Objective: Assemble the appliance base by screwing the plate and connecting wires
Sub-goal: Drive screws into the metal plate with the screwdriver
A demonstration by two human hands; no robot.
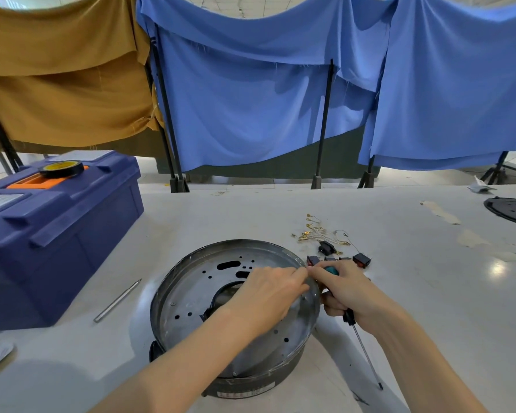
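Seen from the head camera, the round metal appliance base [236, 383] is sitting on the white surface [444, 278] directly in front of the person, with its perforated plate [191, 293] lying inside the rim. The left hand [268, 290] is reaching across the plate to the far right rim. Its fingers [295, 274] are drawn together at the tips, and whether they are pinching anything cannot be told. The right hand [349, 290] is gripping the screwdriver [367, 356], with its fingers curling round the handle and the shaft pointing down toward the near edge. Its fingertips are touching those of the left hand.

The wires [319, 232] with gold terminals are lying just beyond the base, near small black switches [361, 260]. A blue toolbox [57, 234] carrying a tape roll [61, 168] is standing at the left. A thin metal rod [116, 301] is lying between the toolbox and the base.
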